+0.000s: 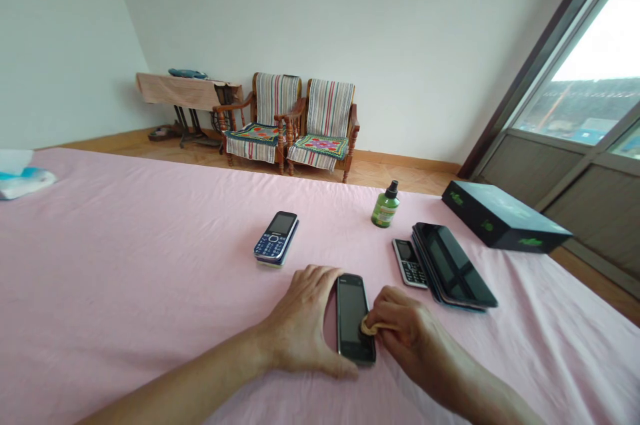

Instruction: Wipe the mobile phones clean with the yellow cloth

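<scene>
Left of the left hand (305, 318), the sheet (145, 245) gives wide passage as far as the white-blue pack (27, 184); ahead, the keypad phone (275, 237) stands in the way. A lane runs forward between it and the bottle (385, 208). The touch phone (353, 308) fills most of the gap to the right hand (405, 322). Beyond, the small phone (411, 264), tablet (453, 265) and box (503, 217) obstruct; the sheet's near right corner offers room

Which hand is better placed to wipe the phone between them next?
Probably the right hand: it pinches the tan cloth at the right side of the phone. The left hand brackets the phone, fingers at its top, thumb at its bottom.
</scene>
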`<act>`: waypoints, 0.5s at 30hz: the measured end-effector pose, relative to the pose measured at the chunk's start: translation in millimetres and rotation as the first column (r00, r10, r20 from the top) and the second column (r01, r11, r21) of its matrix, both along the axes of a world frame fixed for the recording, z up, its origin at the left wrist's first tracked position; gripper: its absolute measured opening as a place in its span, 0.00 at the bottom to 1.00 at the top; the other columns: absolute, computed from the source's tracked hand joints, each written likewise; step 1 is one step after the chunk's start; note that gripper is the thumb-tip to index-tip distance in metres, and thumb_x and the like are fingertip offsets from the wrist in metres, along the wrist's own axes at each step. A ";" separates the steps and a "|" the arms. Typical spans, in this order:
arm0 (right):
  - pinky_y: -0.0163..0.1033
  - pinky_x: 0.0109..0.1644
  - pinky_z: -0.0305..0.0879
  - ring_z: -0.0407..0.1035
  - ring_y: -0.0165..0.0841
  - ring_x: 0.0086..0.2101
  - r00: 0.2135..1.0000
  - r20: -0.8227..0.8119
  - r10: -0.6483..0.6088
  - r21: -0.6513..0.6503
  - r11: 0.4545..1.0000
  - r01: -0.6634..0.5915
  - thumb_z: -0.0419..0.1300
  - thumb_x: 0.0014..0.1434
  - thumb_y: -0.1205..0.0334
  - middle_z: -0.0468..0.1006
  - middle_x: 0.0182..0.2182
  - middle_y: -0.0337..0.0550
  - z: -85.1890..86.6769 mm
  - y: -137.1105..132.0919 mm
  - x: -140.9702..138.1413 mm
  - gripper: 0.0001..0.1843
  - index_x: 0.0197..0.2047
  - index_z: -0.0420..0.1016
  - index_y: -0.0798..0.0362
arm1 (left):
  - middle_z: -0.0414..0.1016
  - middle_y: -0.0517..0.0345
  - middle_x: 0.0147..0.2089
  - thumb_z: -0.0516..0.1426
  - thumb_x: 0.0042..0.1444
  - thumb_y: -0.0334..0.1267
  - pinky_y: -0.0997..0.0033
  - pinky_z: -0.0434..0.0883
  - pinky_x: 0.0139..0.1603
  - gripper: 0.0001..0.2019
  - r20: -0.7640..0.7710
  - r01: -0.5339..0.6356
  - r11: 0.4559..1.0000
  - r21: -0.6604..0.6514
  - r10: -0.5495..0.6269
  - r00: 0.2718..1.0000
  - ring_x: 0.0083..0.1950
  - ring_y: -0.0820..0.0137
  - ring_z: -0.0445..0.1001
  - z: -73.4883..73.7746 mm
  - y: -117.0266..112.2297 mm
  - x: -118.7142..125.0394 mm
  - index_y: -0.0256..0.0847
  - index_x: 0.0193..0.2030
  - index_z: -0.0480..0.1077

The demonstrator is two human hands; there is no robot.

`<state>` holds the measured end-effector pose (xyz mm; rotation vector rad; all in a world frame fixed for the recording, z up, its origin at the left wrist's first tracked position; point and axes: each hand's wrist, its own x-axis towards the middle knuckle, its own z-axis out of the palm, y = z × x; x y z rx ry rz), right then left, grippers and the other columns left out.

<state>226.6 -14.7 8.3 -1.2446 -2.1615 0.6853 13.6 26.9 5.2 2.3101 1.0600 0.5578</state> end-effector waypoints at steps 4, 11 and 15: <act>0.32 0.35 0.63 0.70 0.30 0.33 0.999 -0.039 0.020 -0.050 0.999 -0.022 0.50 0.48 0.84 0.72 0.32 0.39 -1.5 -12.2 0.3 0.21 0.31 0.77 0.52 | 0.66 0.47 0.58 0.71 0.30 0.54 0.47 0.61 0.59 0.49 0.014 -0.002 1.000 0.002 0.002 1.000 0.57 0.48 0.64 1.7 -1.2 0.5 0.43 0.60 0.60; 0.32 0.35 0.64 0.71 0.29 0.33 0.997 -0.036 0.074 -0.132 0.988 -0.078 0.51 0.47 0.84 0.73 0.33 0.39 12.7 -27.9 -0.4 0.21 0.31 0.78 0.51 | 0.65 0.45 0.58 0.72 0.26 0.55 0.47 0.61 0.60 0.52 0.004 -0.016 1.000 -0.001 0.016 1.000 0.57 0.48 0.63 2.6 -2.1 0.7 0.40 0.61 0.60; 0.31 0.34 0.64 0.71 0.28 0.32 0.996 -0.012 0.088 -0.146 0.985 -0.089 0.53 0.50 0.82 0.75 0.31 0.37 34.1 -17.5 -4.8 0.19 0.31 0.79 0.50 | 0.65 0.44 0.58 0.71 0.28 0.56 0.47 0.61 0.60 0.51 -0.010 0.006 1.000 0.001 -0.006 1.000 0.58 0.48 0.63 2.5 -1.3 -0.3 0.40 0.61 0.60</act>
